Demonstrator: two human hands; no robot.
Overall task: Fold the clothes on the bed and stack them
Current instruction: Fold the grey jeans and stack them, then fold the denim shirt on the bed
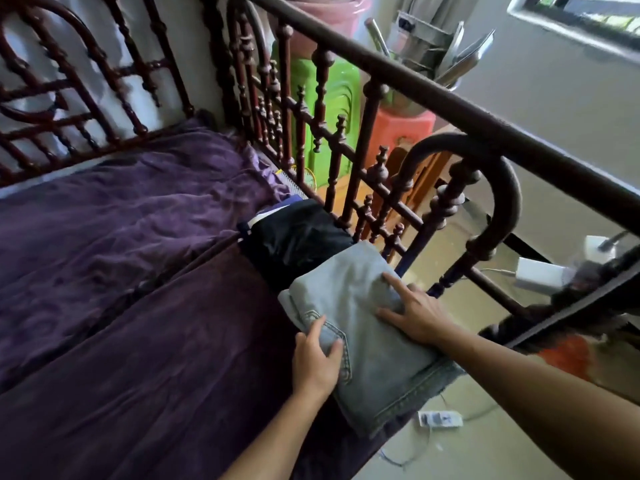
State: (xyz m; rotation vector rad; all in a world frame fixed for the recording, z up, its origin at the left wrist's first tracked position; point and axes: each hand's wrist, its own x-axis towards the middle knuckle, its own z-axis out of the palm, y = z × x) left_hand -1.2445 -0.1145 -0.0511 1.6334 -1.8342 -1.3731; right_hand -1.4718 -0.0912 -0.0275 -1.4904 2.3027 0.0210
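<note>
Purple sheets (121,220) cover the bed (104,375), which is fenced at its far and right sides by a dark turned-wood rail (377,188). Folded jeans (377,355) lie at the right edge of the bed, toward its near end, with their frayed hem hanging a little over that edge. Just beyond them, against the rail, sits a folded black garment (294,240); the jeans' far end overlaps it slightly, and a strip of dark blue and white cloth shows under its far side (what it belongs to I cannot tell).

The left hand (317,362) grips the jeans at their left side, thumb on top by the stitched back pocket and fingers curled over the folded edge. The right hand (419,317) rests flat on the middle of the jeans, fingers spread and straight, the forearm reaching in from the right over the bed's edge.

Past the rail stand a green stool (334,98) and a red stool (405,128). A white charger (540,277) lies on a dark ledge at the right, and a white power strip (440,418) lies on the pale floor (485,452) below the bed's right edge.
</note>
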